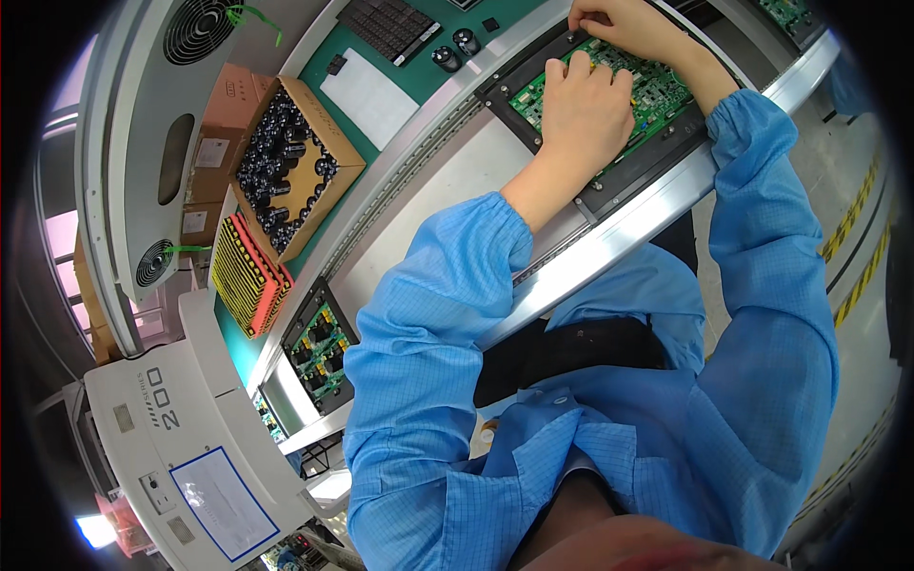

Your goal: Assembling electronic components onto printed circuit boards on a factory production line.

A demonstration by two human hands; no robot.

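Head view: left hand (586, 103) rests curled on a green circuit board (657, 90); right hand (624, 27), at twelve o'clock, pinches something unseen at its edge, seemingly fitting parts; next needs precise seating.

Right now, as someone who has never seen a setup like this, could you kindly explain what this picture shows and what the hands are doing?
This is one view from a fisheye camera worn on a person's head, looking down, so straight edges curve. There is no robot: the blue sleeves are the person's own. The left hand rests on a green circuit board in a dark carrier frame on a metal conveyor rail. The right hand pinches at the board's far edge; what it holds is hidden. To the left sit a cardboard box of black capacitors, a yellow ribbed tray, and another board.
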